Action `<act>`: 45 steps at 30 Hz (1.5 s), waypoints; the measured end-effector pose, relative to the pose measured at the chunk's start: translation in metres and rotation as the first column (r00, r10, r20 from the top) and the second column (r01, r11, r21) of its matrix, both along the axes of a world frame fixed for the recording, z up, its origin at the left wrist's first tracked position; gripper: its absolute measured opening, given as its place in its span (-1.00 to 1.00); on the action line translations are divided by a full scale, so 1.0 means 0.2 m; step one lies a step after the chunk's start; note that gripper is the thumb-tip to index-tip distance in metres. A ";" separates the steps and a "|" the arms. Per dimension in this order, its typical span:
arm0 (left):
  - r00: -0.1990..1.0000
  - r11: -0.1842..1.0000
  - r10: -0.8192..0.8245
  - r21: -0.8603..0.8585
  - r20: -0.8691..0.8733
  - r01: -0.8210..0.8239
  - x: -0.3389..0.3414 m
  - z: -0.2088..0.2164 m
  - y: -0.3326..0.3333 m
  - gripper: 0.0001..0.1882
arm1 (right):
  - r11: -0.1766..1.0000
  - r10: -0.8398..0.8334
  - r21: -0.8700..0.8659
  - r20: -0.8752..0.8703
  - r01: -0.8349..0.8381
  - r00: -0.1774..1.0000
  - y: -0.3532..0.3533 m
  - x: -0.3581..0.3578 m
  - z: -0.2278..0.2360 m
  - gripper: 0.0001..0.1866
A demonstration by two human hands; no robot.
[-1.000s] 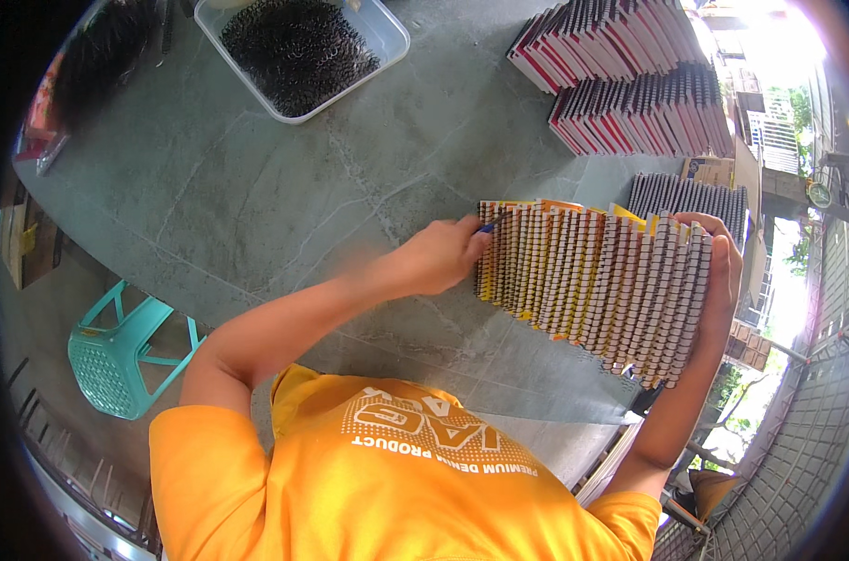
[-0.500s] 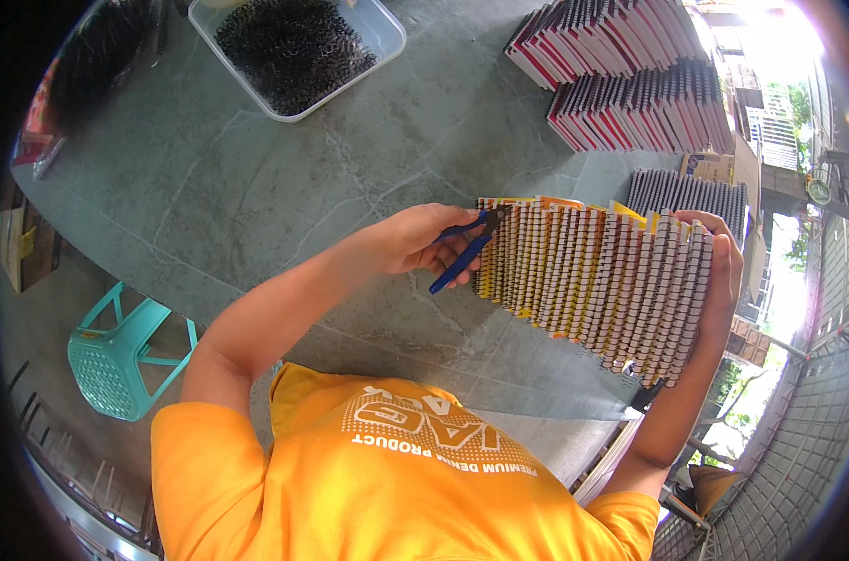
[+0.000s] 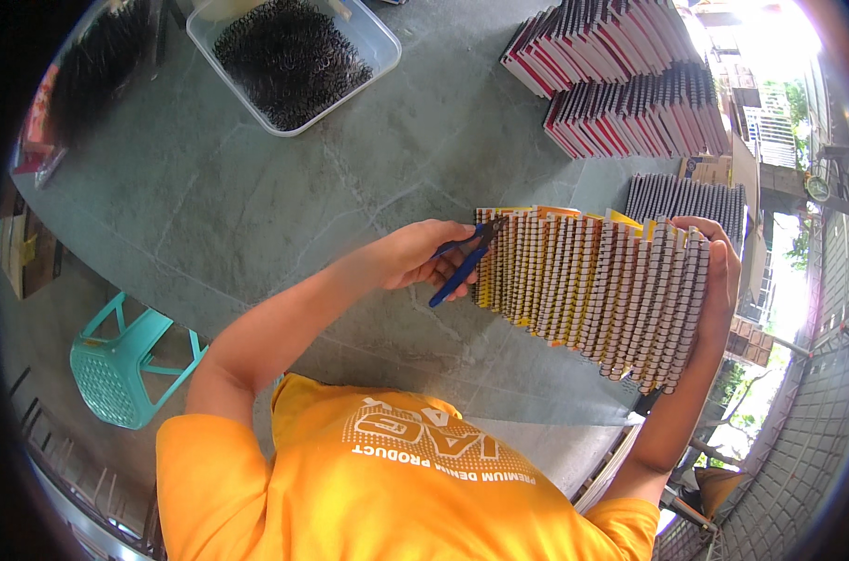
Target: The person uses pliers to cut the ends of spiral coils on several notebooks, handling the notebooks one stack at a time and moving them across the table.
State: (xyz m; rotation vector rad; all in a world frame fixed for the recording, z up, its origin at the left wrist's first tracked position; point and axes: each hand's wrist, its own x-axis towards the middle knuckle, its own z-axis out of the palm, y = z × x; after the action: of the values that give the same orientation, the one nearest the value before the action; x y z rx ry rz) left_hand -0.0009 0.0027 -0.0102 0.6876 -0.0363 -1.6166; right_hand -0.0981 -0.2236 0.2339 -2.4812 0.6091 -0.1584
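Observation:
A pair of blue-handled cutting pliers (image 3: 460, 273) is gripped in my left hand (image 3: 413, 254). Its dark jaws are at the top left corner of a row of spiral-bound notebooks (image 3: 593, 290), by the wire coils; whether they bite on a wire is too small to tell. These notebooks stand pressed together with their coil spines toward me, and yellow and orange covers show between them. My right hand (image 3: 716, 266) is wrapped around the right end of the row, with my forearm along that side. Part of the right fingers is hidden behind the notebooks.
A clear plastic tub (image 3: 303, 122) of black wire coils sits at the far left on the grey table (image 3: 256, 206). Stacked red-and-white spiral notebooks (image 3: 621, 112) and a dark-coiled stack (image 3: 686, 201) stand at the far right. A turquoise stool (image 3: 125, 365) is on the floor at left.
The view has shifted slightly, so the table and things on it sit a little lower in the picture. Both hands keep nearly the same places against the notebooks.

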 end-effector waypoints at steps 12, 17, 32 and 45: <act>0.412 0.993 -0.050 0.091 0.910 -0.081 -0.07 0.14 0.00 -0.57 | 0.999 -0.014 0.030 0.003 0.014 1.000 0.02 0.01 0.01 -0.25; 0.976 0.999 -0.032 0.028 0.215 0.027 0.00 0.08 -0.02 -0.58 | 1.000 -0.002 0.024 -0.004 0.003 1.000 0.02 0.00 0.01 -0.24; -0.091 0.979 -0.093 0.075 0.991 -0.190 -0.07 0.10 -0.05 -0.59 | 0.999 0.000 0.043 -0.005 0.000 1.000 0.02 0.01 0.01 -0.24; 0.948 0.995 -0.088 -0.011 0.306 0.096 0.03 0.13 -0.03 -0.54 | 0.997 0.010 0.083 0.005 -0.011 1.000 0.00 0.00 0.00 -0.24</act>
State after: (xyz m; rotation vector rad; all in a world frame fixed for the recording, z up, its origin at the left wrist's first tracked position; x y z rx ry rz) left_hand 0.0049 -0.0038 0.0158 0.9232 -0.3184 -1.5818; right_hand -0.0982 -0.2235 0.2336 -2.4029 0.5889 -0.1324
